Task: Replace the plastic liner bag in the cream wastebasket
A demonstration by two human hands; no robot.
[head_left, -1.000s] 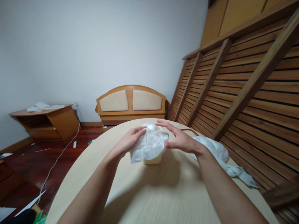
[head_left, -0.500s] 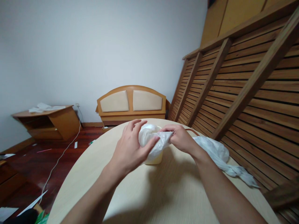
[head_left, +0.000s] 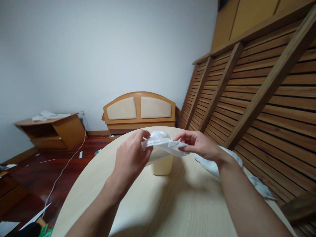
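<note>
Home bedroom: padded headboard (head_left: 138, 113), wooden cabinet (head_left: 70, 128).

A creased white bag (head_left: 158, 142) partly hides a pale-yellow container (head_left: 162, 167)

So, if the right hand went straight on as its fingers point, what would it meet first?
The white plastic bag it holds, then probably the left hand, though depth is unclear.

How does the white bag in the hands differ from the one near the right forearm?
The held bag is pinched by the left hand and right hand; the resting bag lies on the table. The held bag's edge is stretched sideways; the resting bag is crumpled, partly hidden by the right forearm. Both are white and look thin.
</note>
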